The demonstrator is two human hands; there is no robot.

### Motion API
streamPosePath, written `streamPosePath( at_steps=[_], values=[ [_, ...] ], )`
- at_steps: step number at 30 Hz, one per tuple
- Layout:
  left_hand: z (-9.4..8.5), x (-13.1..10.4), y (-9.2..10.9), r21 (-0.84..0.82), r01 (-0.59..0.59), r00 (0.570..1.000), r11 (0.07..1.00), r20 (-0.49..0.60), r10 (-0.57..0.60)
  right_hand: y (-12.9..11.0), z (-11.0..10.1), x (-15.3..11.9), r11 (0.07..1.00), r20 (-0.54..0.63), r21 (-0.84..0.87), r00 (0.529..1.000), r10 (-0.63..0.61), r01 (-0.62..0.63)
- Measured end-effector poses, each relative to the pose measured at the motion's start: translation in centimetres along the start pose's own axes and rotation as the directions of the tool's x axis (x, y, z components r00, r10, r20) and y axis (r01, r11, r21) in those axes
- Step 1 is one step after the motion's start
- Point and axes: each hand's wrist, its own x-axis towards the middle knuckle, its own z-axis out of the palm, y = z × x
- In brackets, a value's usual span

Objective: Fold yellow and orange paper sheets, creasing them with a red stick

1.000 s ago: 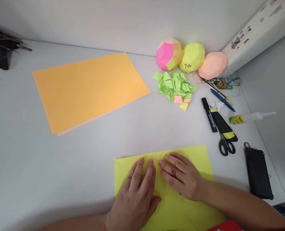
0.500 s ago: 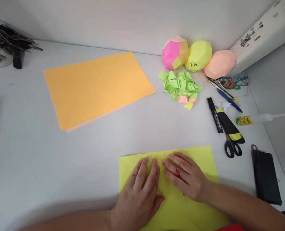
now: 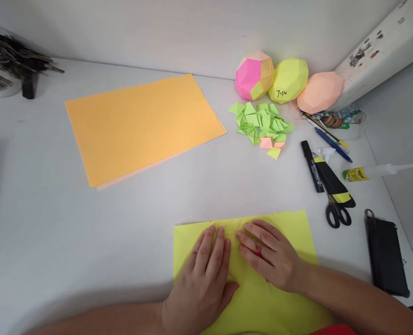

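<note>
A yellow sheet of paper point(image 3: 290, 232) lies at the near edge of the white table, under both hands. My left hand point(image 3: 202, 279) rests flat on its left part, fingers pointing away from me and thumb out to the right. To the right of it, my right hand point(image 3: 272, 256) lies on the same sheet with its fingers spread and pointing left. A thin tool with a red part point(image 3: 257, 250) shows between the right hand's fingers, its tip coming out below the palm. The fingertips of the two hands are close together but apart, near the sheet's far edge.
Orange sheets point(image 3: 143, 130) lie at the back left. Folded green pieces point(image 3: 262, 122) sit before three faceted paper balls point(image 3: 288, 81). To the right are a black marker point(image 3: 312, 166), scissors point(image 3: 337, 214), a glue bottle point(image 3: 358, 174) and a black pouch point(image 3: 386, 253).
The fingers of my left hand have shifted slightly on the yellow sheet, the middle ones closer together. My right hand looks almost unchanged.
</note>
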Motion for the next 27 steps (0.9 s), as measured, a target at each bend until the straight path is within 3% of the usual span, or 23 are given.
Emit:
streamPosePath(
  at_steps=[27],
  values=[
    [0.05,-0.07,0.07,0.015,0.003,1.0,1.0,-0.007,-0.003,0.03,-0.07,0.06,1.0,-0.001,0.005,1.0,0.0,0.0]
  ],
)
